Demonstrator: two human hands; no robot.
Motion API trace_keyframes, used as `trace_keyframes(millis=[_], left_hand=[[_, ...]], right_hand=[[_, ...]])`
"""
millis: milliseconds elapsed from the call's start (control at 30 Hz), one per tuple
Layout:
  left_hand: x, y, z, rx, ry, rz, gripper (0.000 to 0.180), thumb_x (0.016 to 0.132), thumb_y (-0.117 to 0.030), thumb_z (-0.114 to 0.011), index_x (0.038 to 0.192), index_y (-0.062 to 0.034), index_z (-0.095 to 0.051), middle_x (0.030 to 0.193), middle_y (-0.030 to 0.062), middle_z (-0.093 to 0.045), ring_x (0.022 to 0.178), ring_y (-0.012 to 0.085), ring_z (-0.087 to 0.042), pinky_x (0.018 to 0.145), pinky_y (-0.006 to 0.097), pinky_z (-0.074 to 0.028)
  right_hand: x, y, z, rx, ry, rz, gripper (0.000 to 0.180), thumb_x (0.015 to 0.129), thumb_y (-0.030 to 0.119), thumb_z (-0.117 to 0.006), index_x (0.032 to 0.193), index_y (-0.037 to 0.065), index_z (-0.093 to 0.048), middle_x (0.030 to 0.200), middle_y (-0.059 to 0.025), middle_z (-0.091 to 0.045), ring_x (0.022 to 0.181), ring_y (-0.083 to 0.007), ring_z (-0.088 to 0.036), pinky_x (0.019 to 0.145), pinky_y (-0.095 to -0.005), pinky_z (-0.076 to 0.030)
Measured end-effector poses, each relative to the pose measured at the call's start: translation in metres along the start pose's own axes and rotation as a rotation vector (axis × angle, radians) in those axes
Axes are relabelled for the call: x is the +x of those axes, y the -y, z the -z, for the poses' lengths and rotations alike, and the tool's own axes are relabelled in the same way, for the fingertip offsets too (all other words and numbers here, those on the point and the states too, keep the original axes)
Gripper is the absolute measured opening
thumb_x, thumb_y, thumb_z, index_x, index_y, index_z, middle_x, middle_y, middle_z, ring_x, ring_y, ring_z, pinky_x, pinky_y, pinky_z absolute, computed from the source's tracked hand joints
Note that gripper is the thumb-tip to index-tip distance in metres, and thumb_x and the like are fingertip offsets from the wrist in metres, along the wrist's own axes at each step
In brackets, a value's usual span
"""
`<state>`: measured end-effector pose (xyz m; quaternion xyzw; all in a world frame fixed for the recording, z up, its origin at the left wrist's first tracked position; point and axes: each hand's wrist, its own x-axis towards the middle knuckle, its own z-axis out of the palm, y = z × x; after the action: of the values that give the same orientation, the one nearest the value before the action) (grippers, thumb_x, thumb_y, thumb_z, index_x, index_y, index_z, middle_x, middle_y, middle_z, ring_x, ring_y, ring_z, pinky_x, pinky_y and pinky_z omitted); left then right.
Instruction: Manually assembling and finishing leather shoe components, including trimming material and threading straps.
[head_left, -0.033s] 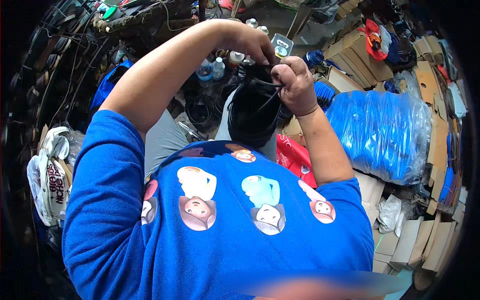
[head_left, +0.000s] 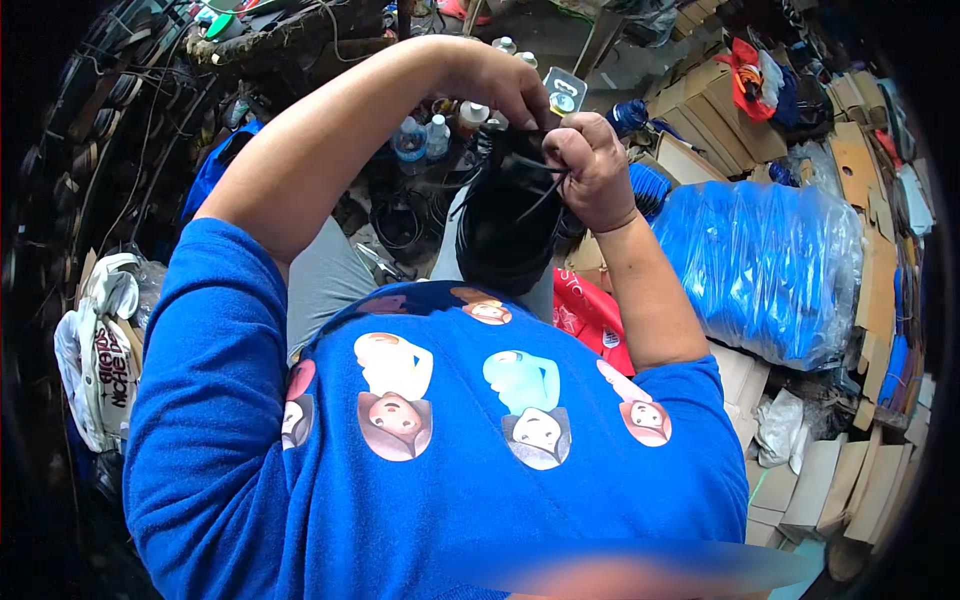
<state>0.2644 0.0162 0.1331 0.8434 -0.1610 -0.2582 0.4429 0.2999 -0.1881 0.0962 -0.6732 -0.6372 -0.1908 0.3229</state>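
Observation:
Between my knees rests a dark black piece, rounded at its near end; its exact kind is hard to make out. Thin black cords dangle over it from beside my right hand. My left hand reaches across its far end, fingers bent down and pinched at the top edge, where the fingertips are partly hidden. Right beside it, my right hand is closed in a fist with the black cords at its thumb side. The two hands almost touch.
Plastic bottles stand beyond my left knee. Pliers-like tools lie beside my leg. A plastic-wrapped blue bundle sits at right, near stacked cardboard. A red bag lies by my right thigh, a white bag at far left.
The thin black cords have shifted slightly over the black piece. Both hands keep nearly the same place and grip.

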Motion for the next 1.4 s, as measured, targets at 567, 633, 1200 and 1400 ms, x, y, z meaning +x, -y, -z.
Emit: trace_keyframes(millis=[567,633,1200,1400], left_hand=[[-0.075,0.136,-0.018,-0.289,-0.495,0.357,0.039,0.082,-0.041,-0.066,0.086,-0.002,-0.067,0.073,0.001,-0.06,0.069,0.0096,-0.052,0.062,0.026,-0.04],[-0.064,0.159,-0.046,-0.435,-0.496,0.356,0.037,0.081,-0.039,-0.068,0.086,-0.0026,-0.067,0.075,0.0,-0.061,0.071,0.0095,-0.053,0.065,0.026,-0.041],[0.016,0.093,-0.101,-0.65,-0.385,0.1,0.066,0.071,-0.026,-0.079,0.121,0.0032,-0.046,0.11,0.0083,-0.057,0.105,0.0163,-0.052,0.096,0.029,-0.037],[0.008,0.089,-0.099,-0.352,-0.466,0.241,0.068,0.071,-0.03,-0.079,0.116,0.0103,-0.049,0.106,0.0127,-0.059,0.097,0.0157,-0.055,0.089,0.028,-0.042]], right_hand=[[-0.119,0.026,0.047,0.94,-0.256,-0.837,0.031,0.098,0.031,-0.04,0.076,0.009,-0.044,0.073,0.002,-0.036,0.068,-0.01,-0.033,0.064,-0.024,-0.029],[-0.145,0.022,0.038,1.0,-0.323,-0.979,0.032,0.098,0.032,-0.041,0.076,0.009,-0.045,0.074,0.0019,-0.037,0.068,-0.0108,-0.035,0.066,-0.0252,-0.031],[-0.137,-0.021,0.003,0.492,-0.019,-1.008,0.035,0.087,0.028,-0.061,0.105,-0.002,-0.062,0.092,-0.007,-0.065,0.085,-0.0144,-0.058,0.074,-0.0304,-0.045],[-0.09,-0.004,0.053,0.284,0.431,-1.056,0.025,0.087,0.021,-0.058,0.094,-0.003,-0.06,0.084,-0.0111,-0.063,0.076,-0.018,-0.058,0.069,-0.0315,-0.044]])
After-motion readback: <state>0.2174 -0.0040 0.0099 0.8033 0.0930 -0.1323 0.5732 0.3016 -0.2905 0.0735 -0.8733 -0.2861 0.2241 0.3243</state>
